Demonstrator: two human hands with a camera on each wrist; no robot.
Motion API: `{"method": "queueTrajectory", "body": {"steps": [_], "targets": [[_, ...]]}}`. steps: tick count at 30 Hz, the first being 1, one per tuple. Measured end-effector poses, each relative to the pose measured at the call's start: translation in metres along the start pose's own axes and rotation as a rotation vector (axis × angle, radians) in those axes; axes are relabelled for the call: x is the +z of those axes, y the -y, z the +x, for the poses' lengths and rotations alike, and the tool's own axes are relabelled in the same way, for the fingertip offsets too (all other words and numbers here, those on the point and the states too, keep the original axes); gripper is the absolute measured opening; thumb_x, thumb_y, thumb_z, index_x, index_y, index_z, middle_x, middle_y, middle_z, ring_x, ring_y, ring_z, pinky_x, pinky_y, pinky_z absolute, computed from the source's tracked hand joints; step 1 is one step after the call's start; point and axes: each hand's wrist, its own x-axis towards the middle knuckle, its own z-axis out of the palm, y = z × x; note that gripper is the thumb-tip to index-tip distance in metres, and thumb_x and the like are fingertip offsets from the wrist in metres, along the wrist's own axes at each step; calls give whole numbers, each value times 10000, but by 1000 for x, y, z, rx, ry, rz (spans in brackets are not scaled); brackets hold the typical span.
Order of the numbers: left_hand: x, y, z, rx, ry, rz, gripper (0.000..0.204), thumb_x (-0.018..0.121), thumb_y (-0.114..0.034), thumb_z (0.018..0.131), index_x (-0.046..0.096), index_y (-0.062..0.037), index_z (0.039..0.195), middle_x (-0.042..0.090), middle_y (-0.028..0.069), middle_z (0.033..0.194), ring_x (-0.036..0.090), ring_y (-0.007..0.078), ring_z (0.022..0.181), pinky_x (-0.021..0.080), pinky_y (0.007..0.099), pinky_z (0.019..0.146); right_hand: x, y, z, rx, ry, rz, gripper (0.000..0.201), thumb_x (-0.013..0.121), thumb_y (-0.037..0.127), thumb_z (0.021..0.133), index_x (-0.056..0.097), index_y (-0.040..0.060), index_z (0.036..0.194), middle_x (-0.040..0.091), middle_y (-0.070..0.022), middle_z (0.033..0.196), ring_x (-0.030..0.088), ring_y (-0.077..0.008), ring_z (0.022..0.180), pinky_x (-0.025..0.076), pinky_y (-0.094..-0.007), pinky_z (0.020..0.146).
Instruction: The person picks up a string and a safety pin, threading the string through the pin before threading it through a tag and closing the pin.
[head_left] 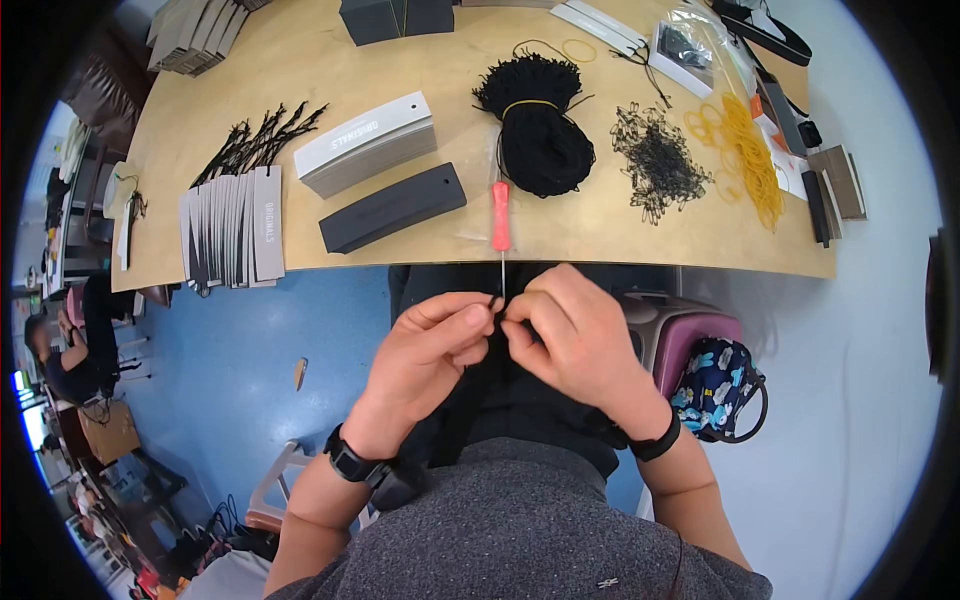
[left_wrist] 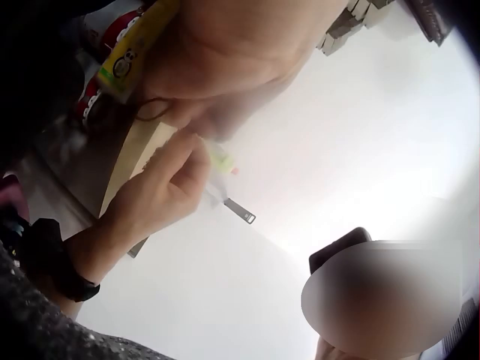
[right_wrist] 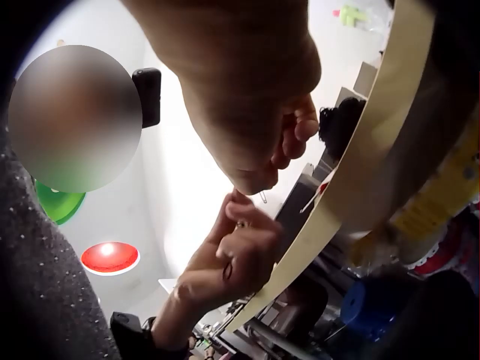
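Observation:
Both hands meet just below the table edge in the head view, fingertips close together. My left hand point(head_left: 430, 345) pinches a thin black cord point(head_left: 496, 303) between thumb and index finger; a small loop of it shows against that hand in the right wrist view. My right hand point(head_left: 570, 335) has its thumb and fingertips pressed together beside the cord. From its fingers a small wire pin point(right_wrist: 263, 197) sticks out in the right wrist view, mostly hidden. A thin tool with a red handle point(head_left: 501, 215) lies on the table, its metal shaft reaching over the edge above the fingertips.
On the table point(head_left: 400, 255) lie a banded black cord bundle point(head_left: 545, 150), a pile of dark pins point(head_left: 660, 160) and yellow rubber bands point(head_left: 750, 160). Leftward are stacked white tags point(head_left: 365, 145), a dark block point(head_left: 392, 208) and corded grey tags point(head_left: 230, 225). A patterned bag point(head_left: 715, 385) stands right.

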Motion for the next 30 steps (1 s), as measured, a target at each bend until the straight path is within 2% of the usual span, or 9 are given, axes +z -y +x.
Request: {"method": "queueTrajectory", "body": {"steps": [1, 4, 10, 14, 16, 17, 19, 23, 30], "targets": [[2, 3, 2, 1, 0, -2, 183, 718, -98, 923, 733, -13, 1085, 675, 32, 935, 563, 63, 780, 413, 211, 644, 1, 5, -2, -1, 2, 0, 196, 746, 32, 719, 583, 56, 825, 521, -77, 782, 583, -259, 716, 489, -364, 599], [6, 3, 5, 493, -92, 1047, 189, 748, 51, 818, 760, -5, 998, 645, 24, 945, 577, 118, 779, 459, 234, 658, -3, 12, -7, 257, 12, 119, 136, 721, 44, 790, 592, 50, 834, 539, -78, 785, 595, -256, 697, 497, -359, 591], [9, 7, 4, 910, -39, 1542, 220, 795, 11, 766, 774, -71, 969, 658, 62, 985, 590, 133, 764, 473, 253, 629, -12, 14, -11, 634, 165, 451, 134, 713, 100, 872, 628, 10, 923, 576, -80, 803, 629, -189, 676, 505, -301, 618], [14, 3, 5, 908, -40, 1509, 169, 764, 28, 800, 761, -39, 956, 674, 59, 1030, 607, 121, 784, 492, 251, 678, -16, 11, -13, 707, 195, 579, 162, 723, 103, 881, 645, 12, 990, 595, -75, 862, 619, -163, 698, 503, -285, 637], [11, -1, 4, 483, 9, 873, 85, 720, 2, 878, 734, -16, 959, 688, 49, 1016, 640, 116, 856, 503, 255, 736, -21, 12, -10, 592, 121, 528, 188, 730, 75, 871, 654, 25, 1035, 601, -76, 930, 617, -170, 739, 507, -281, 663], [9, -1, 3, 484, 8, 873, 85, 720, 2, 878, 734, -16, 959, 688, 49, 1016, 640, 116, 856, 503, 255, 736, -21, 12, -9, 591, 121, 529, 188, 730, 75, 871, 654, 25, 1035, 601, -76, 930, 617, -170, 739, 507, -281, 663], [6, -2, 2, 191, 14, 493, 94, 684, -29, 934, 712, -9, 1022, 692, 30, 1017, 623, 89, 907, 495, 239, 798, -19, 12, -5, 444, 57, 466, 198, 734, 62, 866, 650, 25, 1042, 597, -83, 968, 624, -179, 787, 511, -302, 677], [3, -3, 1, 177, 56, 495, 140, 670, -58, 956, 695, -20, 1088, 694, 20, 997, 619, 84, 927, 492, 229, 822, -11, 10, -9, 303, 45, 323, 202, 753, 76, 836, 657, 56, 1013, 588, -77, 911, 620, -259, 795, 515, -352, 676], [10, -9, -4, 98, -4, 678, 165, 657, -86, 968, 688, 15, 1096, 694, 12, 972, 604, 66, 918, 481, 217, 839, -15, 1, 4, -69, 48, 67, 265, 761, 50, 703, 666, 86, 947, 578, -37, 891, 589, -224, 799, 475, -344, 679]]}}
